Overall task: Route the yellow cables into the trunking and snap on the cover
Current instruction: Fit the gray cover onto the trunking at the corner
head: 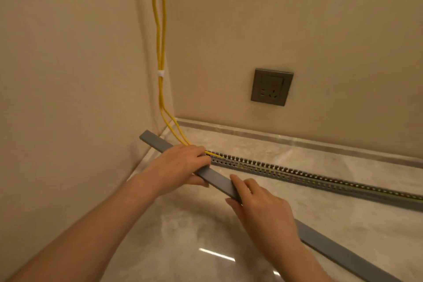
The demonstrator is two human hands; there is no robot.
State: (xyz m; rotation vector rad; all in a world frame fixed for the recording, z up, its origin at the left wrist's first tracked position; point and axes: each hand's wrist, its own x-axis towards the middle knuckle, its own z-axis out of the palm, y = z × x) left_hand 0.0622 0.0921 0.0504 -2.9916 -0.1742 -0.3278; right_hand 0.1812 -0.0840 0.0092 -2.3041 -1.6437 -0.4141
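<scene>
Right hand [258, 208] and left hand [183, 162] both gripping cover [217, 179], not yet on trunking [320, 181].
Cover runs diagonally, near right to far left, fingers curled round it. Trunking lies on floor [183, 224] just beyond; cables [160, 52] drop down the corner into its left end. Socket [272, 87] on far wall.

Two yellow cables [161, 91], two white clips [161, 73], one trunking [297, 176], one cover [217, 178], one socket [272, 87], a left hand [183, 162], a right hand [258, 204]

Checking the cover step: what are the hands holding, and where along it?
Both hold the grey cover: the left hand grips it near its far end, by the wall corner, and the right hand grips it a little further along.
</scene>
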